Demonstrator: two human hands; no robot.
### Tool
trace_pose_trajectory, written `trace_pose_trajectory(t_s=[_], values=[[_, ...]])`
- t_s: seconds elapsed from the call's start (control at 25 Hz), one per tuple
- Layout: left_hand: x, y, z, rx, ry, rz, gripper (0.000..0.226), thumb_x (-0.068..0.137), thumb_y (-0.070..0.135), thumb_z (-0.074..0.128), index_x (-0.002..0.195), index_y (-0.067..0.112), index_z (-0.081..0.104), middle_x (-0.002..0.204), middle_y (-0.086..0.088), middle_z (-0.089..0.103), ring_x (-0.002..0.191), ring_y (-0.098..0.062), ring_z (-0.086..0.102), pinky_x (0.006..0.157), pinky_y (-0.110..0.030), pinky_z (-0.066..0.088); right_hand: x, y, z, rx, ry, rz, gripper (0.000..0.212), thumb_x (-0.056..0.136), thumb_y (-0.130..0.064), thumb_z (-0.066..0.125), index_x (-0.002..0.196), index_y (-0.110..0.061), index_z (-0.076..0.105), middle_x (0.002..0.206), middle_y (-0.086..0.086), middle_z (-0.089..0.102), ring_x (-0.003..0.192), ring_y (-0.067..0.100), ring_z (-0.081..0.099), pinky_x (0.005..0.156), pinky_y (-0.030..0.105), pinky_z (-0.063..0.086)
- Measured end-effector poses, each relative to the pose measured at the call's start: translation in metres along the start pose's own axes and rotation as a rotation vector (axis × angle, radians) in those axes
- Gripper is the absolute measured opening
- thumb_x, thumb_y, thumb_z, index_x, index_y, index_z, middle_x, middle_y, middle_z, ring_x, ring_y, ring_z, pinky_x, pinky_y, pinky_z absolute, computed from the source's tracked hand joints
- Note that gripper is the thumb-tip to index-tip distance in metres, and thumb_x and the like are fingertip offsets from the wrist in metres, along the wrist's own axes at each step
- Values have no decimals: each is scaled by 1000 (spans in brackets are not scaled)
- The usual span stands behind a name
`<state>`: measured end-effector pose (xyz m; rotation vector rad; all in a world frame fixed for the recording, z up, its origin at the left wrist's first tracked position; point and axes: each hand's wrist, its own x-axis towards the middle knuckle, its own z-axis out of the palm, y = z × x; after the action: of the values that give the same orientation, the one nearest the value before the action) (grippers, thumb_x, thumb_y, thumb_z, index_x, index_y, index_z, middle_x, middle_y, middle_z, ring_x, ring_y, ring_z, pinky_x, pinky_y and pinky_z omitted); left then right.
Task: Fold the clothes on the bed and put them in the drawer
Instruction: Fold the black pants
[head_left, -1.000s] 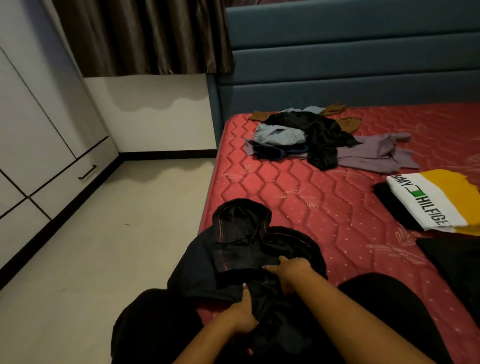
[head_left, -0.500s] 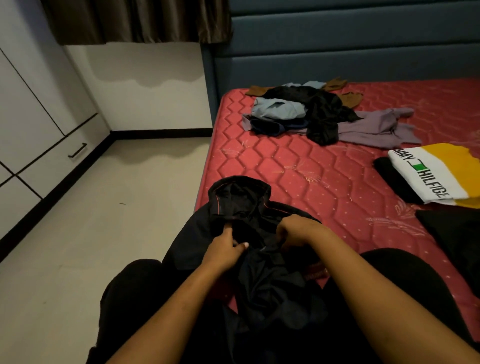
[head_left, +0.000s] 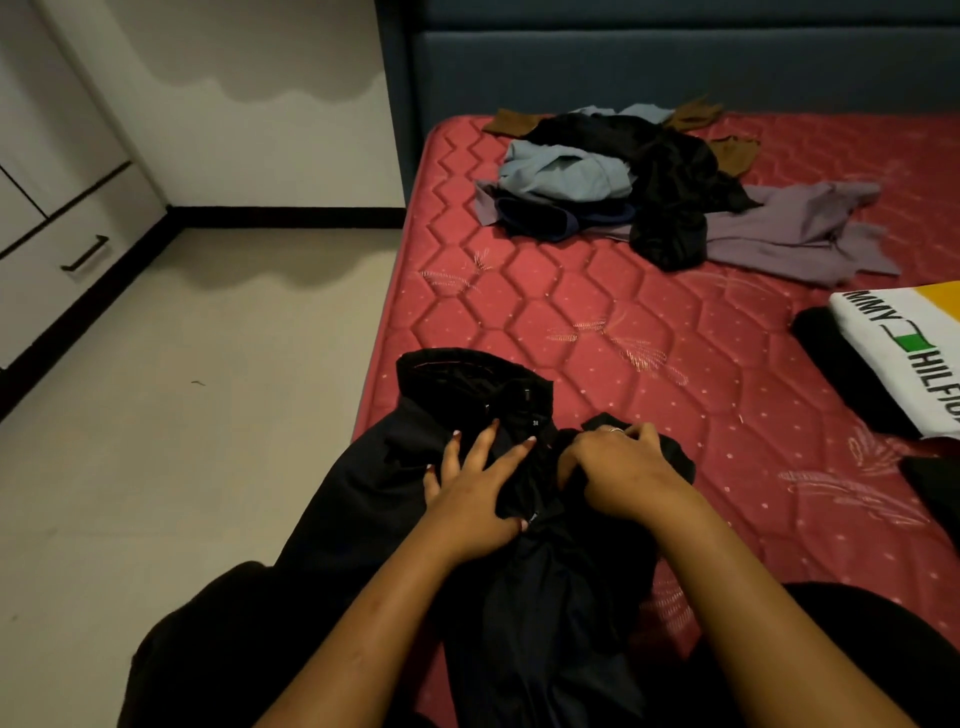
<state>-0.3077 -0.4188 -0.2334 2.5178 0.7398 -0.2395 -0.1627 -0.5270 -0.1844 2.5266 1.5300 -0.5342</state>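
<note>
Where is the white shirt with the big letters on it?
In the head view, the white shirt lies folded at the far right of the red mattress, partly over a black garment, nearer than the purple garment.

The folded white shirt (head_left: 893, 358) at the right edge reads "MMY HILFIG", cut off by the frame. A small tag (head_left: 535, 422) on the near black garment (head_left: 467, 384) reads "34".

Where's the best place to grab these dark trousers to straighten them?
Grip the dark trousers by the waistband, one hand at each end, from above: it lies open and firm at the far end, while the legs trail crumpled toward you.
</note>
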Motion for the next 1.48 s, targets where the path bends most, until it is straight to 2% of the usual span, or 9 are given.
trace_pose_trajectory(t_s=[0.12, 0.28, 0.48, 0.64, 0.72, 0.88, 1.08, 1.32, 1.48], values=[[-3, -2, -4, 16, -33, 6, 102, 73, 44, 75, 144, 58, 4, 157, 16, -19, 144, -23, -19, 112, -60, -1, 0, -4, 2, 35, -79, -44, 31, 83, -13, 55, 100, -37, 65, 107, -14, 62, 112, 12, 51, 108, 48, 13], [-16, 3, -3, 51, 183, -16, 84, 67, 59, 74, 137, 39, 34, 151, 9, 13, 138, -20, 11, 110, -48, 17, -7, -9, 3, 148, 84, -174, 26, 78, -8, 57, 87, -33, 62, 94, -14, 56, 99, 12, 57, 86, 31, 32], [-43, 12, 5, 213, 319, -96, 59, 72, 76, 55, 107, 29, 58, 120, 7, 42, 117, -19, 35, 94, -36, 29, -23, -17, 5, 121, 350, -279, 25, 74, -5, 58, 75, -30, 61, 89, -11, 52, 92, 16, 53, 79, 34, 41], [-54, 12, 15, 106, 354, -62, 33, 89, 49, 52, 112, 25, 56, 111, 4, 58, 112, -20, 50, 87, -36, 38, -32, -26, 10, 98, 446, -245, 19, 76, -12, 61, 83, -30, 62, 90, -14, 51, 96, 15, 50, 77, 29, 22], [-57, 9, 13, -97, 375, -44, 25, 90, 38, 54, 109, 23, 56, 108, 0, 61, 105, -23, 56, 83, -35, 44, -35, -26, 16, 76, 478, -157, 15, 81, -30, 56, 93, -34, 64, 100, -16, 53, 104, 14, 47, 77, 31, 16], [-57, 2, 8, -448, 317, -79, 11, 87, 29, 64, 92, 23, 56, 91, 0, 64, 86, -22, 61, 78, -35, 50, -31, -29, 20, 98, 386, -95, 43, 91, -58, 35, 93, -33, 70, 108, -17, 52, 106, 8, 41, 84, 33, 16], [-48, -1, 4, -543, 331, -147, 15, 79, 26, 75, 82, 26, 61, 73, 9, 59, 76, -12, 61, 73, -25, 47, -25, -37, 23, 379, 371, -139, 14, 91, -37, 59, 96, -28, 69, 92, -8, 67, 89, 13, 63, 78, 33, 49], [-39, -1, 3, -536, 341, -126, 21, 70, 23, 83, 84, 23, 66, 66, 9, 58, 64, -5, 57, 64, -20, 45, -6, -30, 23, 562, 197, -100, 5, 81, -33, 71, 76, -33, 70, 74, -14, 68, 75, 2, 63, 77, 31, 53], [-37, -2, 5, -533, 338, -116, 30, 66, 18, 84, 81, 26, 60, 62, 8, 61, 63, -7, 60, 63, -21, 46, 2, -26, 25, 500, 89, -160, 9, 82, -35, 71, 75, -33, 64, 79, -10, 68, 79, 5, 64, 79, 32, 52]])
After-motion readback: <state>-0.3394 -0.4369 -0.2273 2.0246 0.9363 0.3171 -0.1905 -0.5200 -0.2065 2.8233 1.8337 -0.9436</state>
